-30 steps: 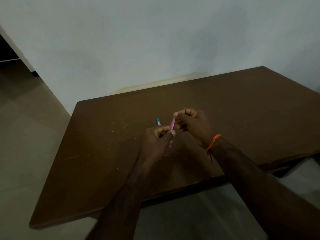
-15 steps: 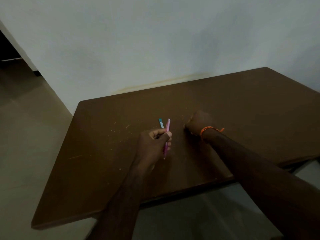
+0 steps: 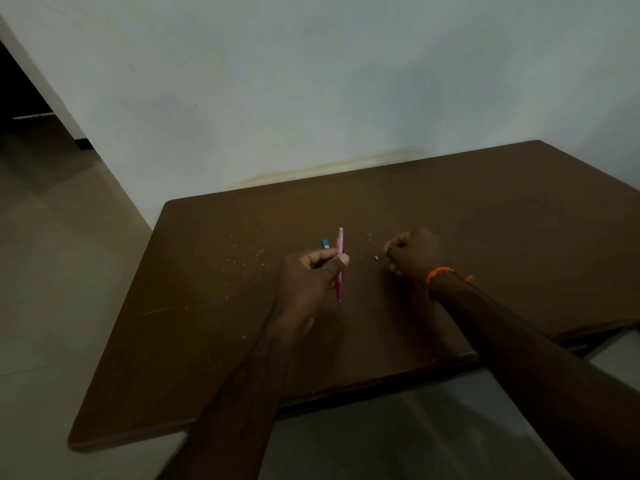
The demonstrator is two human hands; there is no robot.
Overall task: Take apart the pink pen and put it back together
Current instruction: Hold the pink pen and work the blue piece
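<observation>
From the head camera, a person is leaning both bare forearms in over a dark brown surface (image 3: 485, 237) that is sitting against a pale wall (image 3: 311, 81). The room is dim, so small details are getting lost.

The left hand (image 3: 311, 282) is hovering over the middle of the surface with its fingers and thumb clamped on the pink pen (image 3: 340, 265). The pen is standing roughly upright in that grip, its upper end sticking out above the fingers toward the far side and its lower, narrower end pointing down toward the near edge, just clear of the palm. Just left of the pen's upper end, a small teal piece (image 3: 325, 243) is lying on the surface, close to the fingertips but apart from them.

The right hand (image 3: 414, 252) is resting farther right, well apart from the pen, curled together into a loose fist with the knuckles facing the far wall. I cannot tell whether anything is sitting inside it. An orange thread band (image 3: 441, 272) is circling that wrist. Between the two hands, nearer the right one, a tiny pale bit (image 3: 377, 258) is lying on the surface; it is too small to make out.

Pale crumbs or specks (image 3: 249, 261) are scattered over the surface to the left of the left hand. A tiled floor (image 3: 52, 254) is showing on the left.
</observation>
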